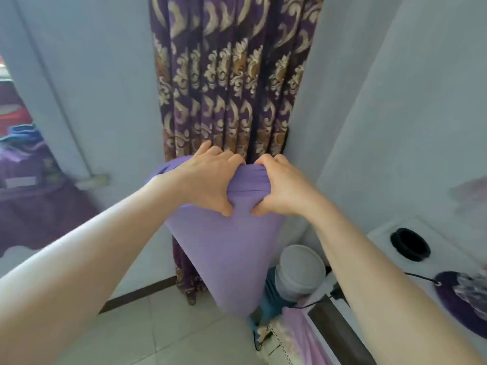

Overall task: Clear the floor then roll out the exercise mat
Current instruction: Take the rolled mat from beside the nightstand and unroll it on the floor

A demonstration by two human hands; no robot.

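A rolled purple exercise mat stands upright in front of a patterned purple curtain, its lower end near the tiled floor. My left hand grips the top edge of the roll from the left, fingers over the rim and thumb on the front. My right hand grips the same top edge from the right, thumb pressed into the front. The two hands sit close together and the mat's top is bunched between them.
The purple and gold curtain hangs behind the mat in a corner of pale walls. A grey bucket on a teal object stands right of the mat. A white surface with a black ring is at right. The pale tiled floor lies below.
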